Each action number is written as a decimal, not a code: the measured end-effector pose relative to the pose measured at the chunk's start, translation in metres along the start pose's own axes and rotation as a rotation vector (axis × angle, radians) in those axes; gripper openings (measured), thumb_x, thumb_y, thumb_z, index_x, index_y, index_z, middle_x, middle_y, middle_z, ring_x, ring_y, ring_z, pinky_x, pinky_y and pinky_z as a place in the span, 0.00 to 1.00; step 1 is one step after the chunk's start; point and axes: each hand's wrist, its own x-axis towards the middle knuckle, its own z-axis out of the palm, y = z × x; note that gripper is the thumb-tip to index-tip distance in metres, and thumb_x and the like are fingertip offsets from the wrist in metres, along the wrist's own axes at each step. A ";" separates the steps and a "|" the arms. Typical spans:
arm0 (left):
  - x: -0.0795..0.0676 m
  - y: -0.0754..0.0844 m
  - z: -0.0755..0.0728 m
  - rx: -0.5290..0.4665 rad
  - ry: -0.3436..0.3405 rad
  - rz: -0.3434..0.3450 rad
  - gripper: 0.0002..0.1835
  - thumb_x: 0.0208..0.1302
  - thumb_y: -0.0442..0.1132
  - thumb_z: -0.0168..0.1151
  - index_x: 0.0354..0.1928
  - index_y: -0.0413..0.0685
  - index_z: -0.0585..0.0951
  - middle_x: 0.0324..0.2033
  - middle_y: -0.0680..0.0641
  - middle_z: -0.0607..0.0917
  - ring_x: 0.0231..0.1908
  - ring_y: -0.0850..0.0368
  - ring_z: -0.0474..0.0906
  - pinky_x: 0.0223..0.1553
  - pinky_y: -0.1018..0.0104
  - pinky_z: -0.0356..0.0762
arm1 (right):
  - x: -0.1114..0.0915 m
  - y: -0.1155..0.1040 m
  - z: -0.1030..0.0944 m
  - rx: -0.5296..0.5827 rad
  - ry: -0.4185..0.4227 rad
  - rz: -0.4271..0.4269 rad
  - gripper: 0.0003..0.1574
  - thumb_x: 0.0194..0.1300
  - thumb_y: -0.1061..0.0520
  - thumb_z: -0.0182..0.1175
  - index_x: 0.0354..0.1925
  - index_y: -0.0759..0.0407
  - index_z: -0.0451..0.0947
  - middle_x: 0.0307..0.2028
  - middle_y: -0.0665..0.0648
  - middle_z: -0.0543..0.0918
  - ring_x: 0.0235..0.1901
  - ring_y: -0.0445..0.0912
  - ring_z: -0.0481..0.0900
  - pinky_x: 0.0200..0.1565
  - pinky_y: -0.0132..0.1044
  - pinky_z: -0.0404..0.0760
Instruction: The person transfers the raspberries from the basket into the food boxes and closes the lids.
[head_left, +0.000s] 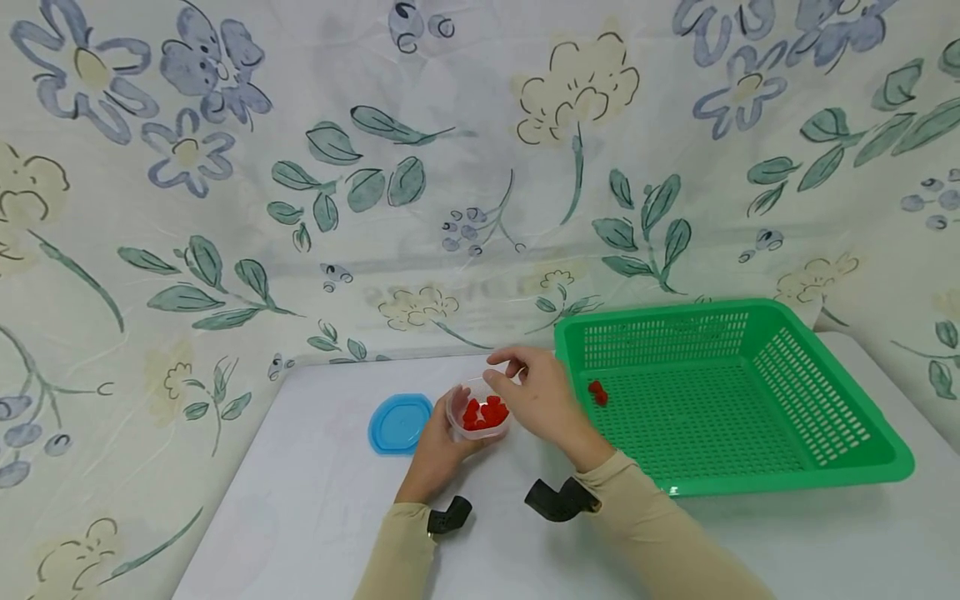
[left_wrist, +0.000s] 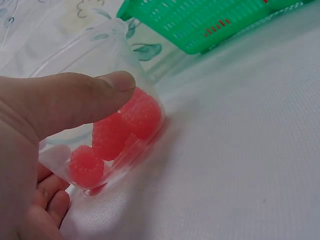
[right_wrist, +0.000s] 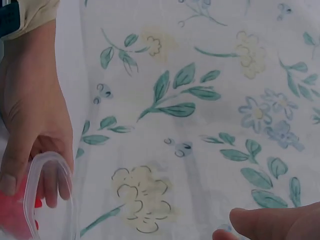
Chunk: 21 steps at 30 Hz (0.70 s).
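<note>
My left hand (head_left: 438, 457) grips a small clear plastic tub (head_left: 483, 434), thumb on one side and fingers around the other. Several red raspberries (head_left: 491, 412) lie in its bottom; the left wrist view shows some raspberries (left_wrist: 142, 115) through the wall. Just right of the tub's rim hovers my right hand (head_left: 542, 397), thumb and forefinger apart, with nothing visible between them. In the right wrist view only the fingertips of that right hand (right_wrist: 280, 223) show. A blue lid (head_left: 397, 425) lies on the table, left of the tub.
A green plastic basket (head_left: 735, 483) stands on the right of the white table (head_left: 300, 500). Inside, near its left wall, lie small red raspberries (head_left: 597, 392). Behind the table hangs a flower-patterned cloth (head_left: 465, 150).
</note>
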 end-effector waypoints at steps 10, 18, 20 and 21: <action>-0.002 0.002 -0.001 -0.001 -0.001 0.009 0.53 0.50 0.46 0.81 0.76 0.53 0.60 0.71 0.49 0.70 0.71 0.45 0.61 0.63 0.44 0.72 | 0.008 0.012 -0.037 -0.051 -0.018 0.065 0.12 0.67 0.56 0.66 0.47 0.59 0.85 0.31 0.55 0.77 0.32 0.50 0.70 0.27 0.36 0.70; -0.001 0.000 -0.001 -0.004 -0.006 0.013 0.52 0.51 0.44 0.80 0.76 0.53 0.60 0.71 0.49 0.69 0.71 0.45 0.61 0.62 0.45 0.74 | 0.016 0.026 -0.057 -0.066 -0.053 0.096 0.14 0.70 0.53 0.64 0.49 0.59 0.84 0.33 0.55 0.77 0.31 0.49 0.70 0.28 0.37 0.69; -0.001 0.001 0.000 -0.002 -0.006 0.009 0.52 0.51 0.43 0.80 0.76 0.53 0.60 0.71 0.49 0.69 0.71 0.45 0.61 0.61 0.46 0.75 | 0.018 0.032 -0.062 -0.043 -0.068 0.105 0.14 0.70 0.54 0.63 0.49 0.59 0.84 0.33 0.55 0.77 0.28 0.48 0.70 0.26 0.37 0.69; -0.001 0.001 0.000 0.000 -0.006 0.008 0.52 0.51 0.43 0.80 0.76 0.53 0.60 0.71 0.49 0.69 0.71 0.45 0.61 0.61 0.46 0.75 | 0.019 0.035 -0.064 -0.033 -0.077 0.112 0.13 0.70 0.54 0.63 0.50 0.58 0.84 0.33 0.56 0.77 0.27 0.48 0.69 0.26 0.37 0.69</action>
